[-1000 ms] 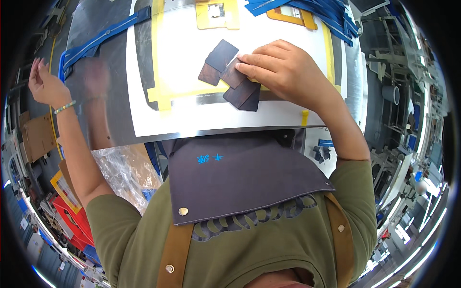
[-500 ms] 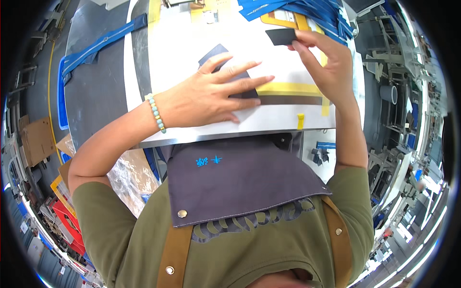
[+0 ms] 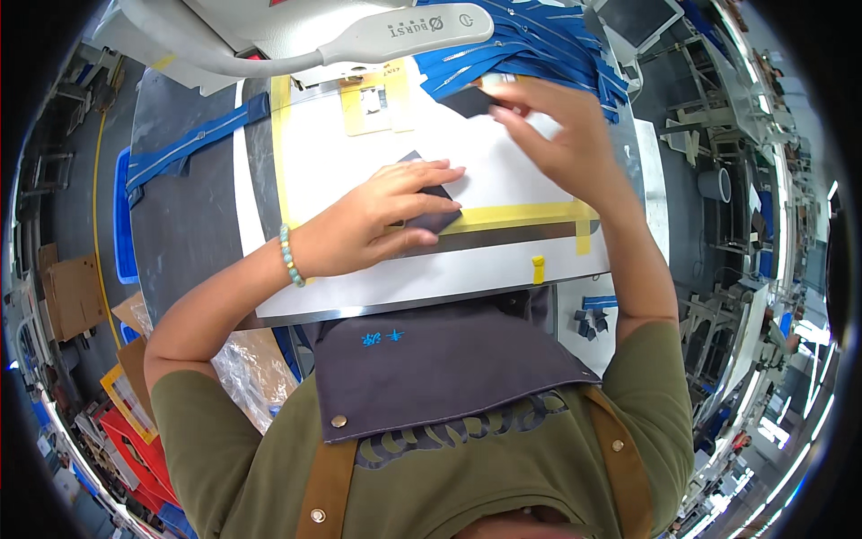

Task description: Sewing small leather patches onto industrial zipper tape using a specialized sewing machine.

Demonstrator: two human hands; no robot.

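Note:
My left hand [image 3: 377, 216], a beaded bracelet at its wrist, lies palm down with its fingers stretched out over a dark fabric piece [image 3: 438, 216]. The hand covers much of that piece, which rests on the white work surface by a yellow tape strip. Farther right and higher, my right hand [image 3: 564, 135] pinches a second dark fabric piece [image 3: 467, 101] between thumb and fingers. This piece points left, just in front of a heap of blue zippers [image 3: 512, 45]. The right hand is slightly blurred.
A sewing machine's pale lamp [image 3: 409, 31] reaches over the far side, above the needle area [image 3: 370, 101]. A blue zipper strip [image 3: 197, 139] lies on the dark left tabletop. A blue bin [image 3: 126, 216] stands beyond the left edge. Dark scraps [image 3: 591, 323] sit below right.
The view has shifted, bringing the lamp into sight. My right hand has carried its fabric piece leftward, near the zippers. My left hand's fingers are less spread, still over the other piece.

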